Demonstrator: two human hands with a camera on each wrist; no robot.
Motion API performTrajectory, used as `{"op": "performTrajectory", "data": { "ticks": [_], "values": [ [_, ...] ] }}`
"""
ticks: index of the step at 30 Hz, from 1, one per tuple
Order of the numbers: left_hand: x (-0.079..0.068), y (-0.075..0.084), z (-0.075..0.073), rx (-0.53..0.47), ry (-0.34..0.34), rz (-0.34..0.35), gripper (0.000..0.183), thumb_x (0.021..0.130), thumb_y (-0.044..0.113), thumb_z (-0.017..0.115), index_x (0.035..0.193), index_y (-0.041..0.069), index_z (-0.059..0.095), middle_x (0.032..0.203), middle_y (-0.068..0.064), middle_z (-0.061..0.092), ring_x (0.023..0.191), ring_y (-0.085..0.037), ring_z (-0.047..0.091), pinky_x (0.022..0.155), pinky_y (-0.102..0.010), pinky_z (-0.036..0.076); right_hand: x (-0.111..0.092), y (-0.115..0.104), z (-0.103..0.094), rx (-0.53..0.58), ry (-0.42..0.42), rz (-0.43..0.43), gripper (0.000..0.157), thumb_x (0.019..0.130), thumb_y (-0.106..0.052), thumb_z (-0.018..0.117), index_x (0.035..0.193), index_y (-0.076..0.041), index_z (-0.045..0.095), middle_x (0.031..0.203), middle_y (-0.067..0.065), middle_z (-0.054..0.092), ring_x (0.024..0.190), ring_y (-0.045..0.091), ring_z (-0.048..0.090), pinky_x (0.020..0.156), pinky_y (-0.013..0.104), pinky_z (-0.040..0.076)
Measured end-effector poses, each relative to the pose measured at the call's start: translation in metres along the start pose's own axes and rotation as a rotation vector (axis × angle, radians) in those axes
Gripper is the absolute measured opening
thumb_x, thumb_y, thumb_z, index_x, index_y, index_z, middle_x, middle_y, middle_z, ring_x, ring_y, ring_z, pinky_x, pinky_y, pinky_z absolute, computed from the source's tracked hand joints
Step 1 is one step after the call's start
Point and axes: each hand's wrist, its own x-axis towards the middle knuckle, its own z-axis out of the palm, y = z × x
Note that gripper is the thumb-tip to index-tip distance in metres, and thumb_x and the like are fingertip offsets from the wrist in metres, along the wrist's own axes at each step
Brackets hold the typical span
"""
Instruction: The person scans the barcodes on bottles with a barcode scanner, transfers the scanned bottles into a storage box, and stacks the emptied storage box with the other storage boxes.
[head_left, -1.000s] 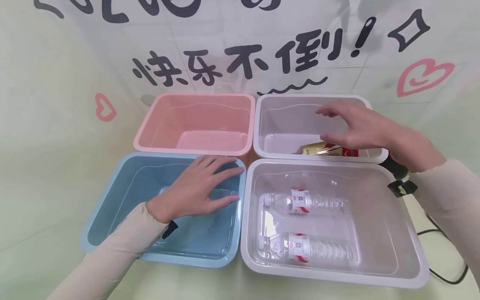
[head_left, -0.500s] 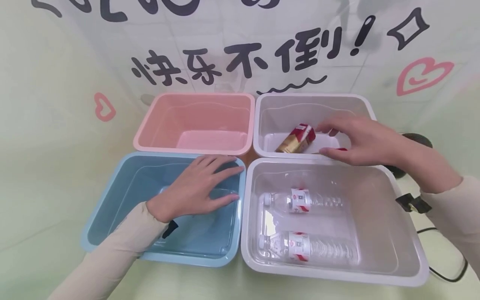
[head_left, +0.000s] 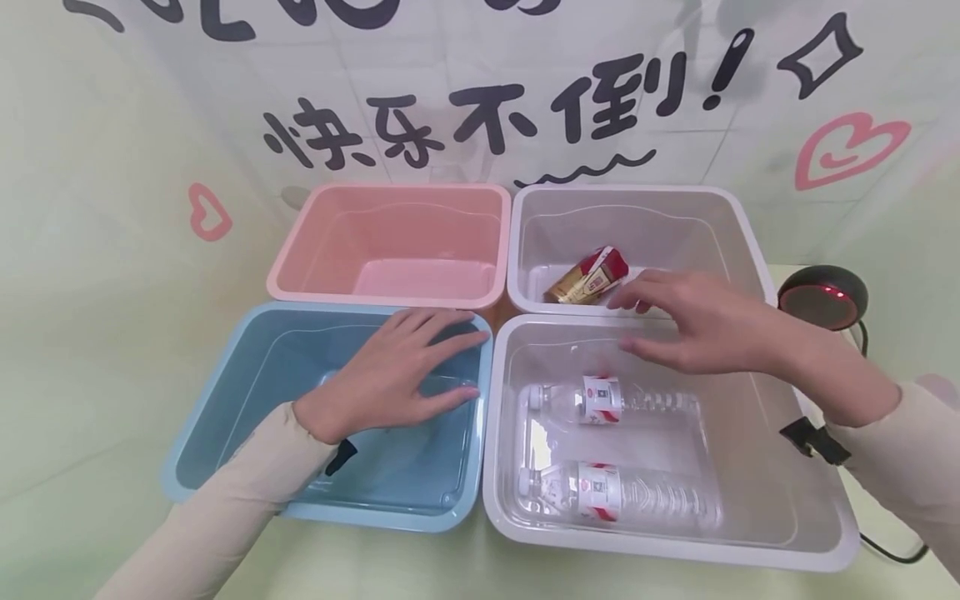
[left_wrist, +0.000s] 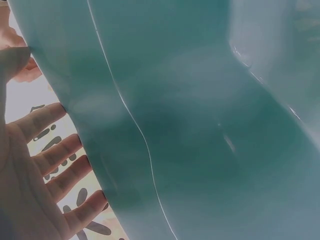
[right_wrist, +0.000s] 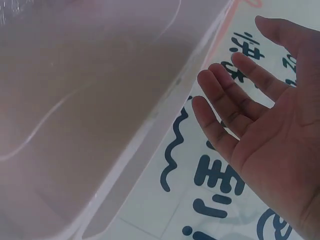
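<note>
My left hand [head_left: 390, 375] hovers over the blue basin [head_left: 225, 367] with its fingers spread, fingertips near the back right corner of the rim. The left wrist view shows the straight fingers [left_wrist: 65, 175] against that rim, holding nothing. Over the neighbouring rims of the two pale grey basins is my right hand [head_left: 705, 325], fingers relaxed and thumb apart, with nothing in its grasp. Just left of its fingertips, a gold-and-red can [head_left: 588, 277] lies tilted in the back grey basin [head_left: 622, 193]. In the right wrist view the palm of the right hand [right_wrist: 270, 135] faces the camera.
Two clear plastic bottles, one farther back [head_left: 600, 400] and one nearer [head_left: 600, 492], lie in the front grey basin [head_left: 675, 550]. A pink basin [head_left: 390, 287] stands back left. At right sits a round black device [head_left: 822, 297] with a red light and a cable.
The can has shifted left and turned at an angle in the back grey basin. My right hand has drawn back toward the front grey basin; my left hand has kept its place.
</note>
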Motion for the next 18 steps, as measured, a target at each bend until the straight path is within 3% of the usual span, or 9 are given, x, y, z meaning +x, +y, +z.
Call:
{"op": "performTrajectory", "data": {
  "ticks": [10, 18],
  "values": [
    [-0.001, -0.001, 0.0, 0.003, -0.011, -0.008, 0.067, 0.095, 0.062, 0.066, 0.153, 0.029, 0.057, 0.163, -0.002, 0.049, 0.154, -0.026, 0.041, 0.13, -0.056, 0.032, -0.007, -0.022, 0.026, -0.057, -0.011, 0.019, 0.039, 0.088, -0.036, 0.084, 0.123, -0.021, 0.074, 0.117, -0.002, 0.076, 0.103, 0.016, 0.073, 0.085, 0.041, 0.065],
    [0.0, -0.002, 0.001, 0.002, -0.013, -0.007, 0.067, 0.095, 0.063, 0.066, 0.153, 0.029, 0.057, 0.163, -0.002, 0.049, 0.155, -0.026, 0.041, 0.13, -0.056, 0.032, -0.008, -0.026, 0.048, -0.013, -0.091, 0.003, 0.039, 0.088, -0.03, 0.083, 0.125, -0.02, 0.073, 0.118, -0.001, 0.076, 0.1, 0.016, 0.074, 0.088, 0.042, 0.064]
  ]
}}
